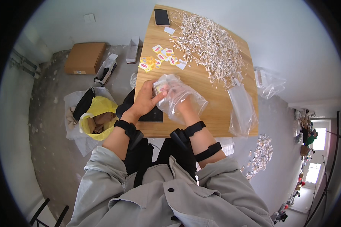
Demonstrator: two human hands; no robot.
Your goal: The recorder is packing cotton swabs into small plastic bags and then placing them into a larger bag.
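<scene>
My left hand (144, 99) is closed around the side of a clear plastic bag (197, 101), over the near middle of the wooden table. At the bag's left end, a bundle of cotton swabs with a small printed card (161, 87) shows through the plastic, under my left fingers. My right hand (183, 104) reaches into the bag up to the wrist. Creased, shiny film blurs its fingers, so their grip cannot be made out. A big heap of loose cotton swabs (212, 45) covers the table's far right.
Yellow and white cards (149, 62) lie scattered left of the heap, with a phone (162, 17) at the far corner. Flat clear bags (240, 109) hang near the table's right edge. A yellow bag (102, 106) and a cardboard box (86, 58) are on the floor at left.
</scene>
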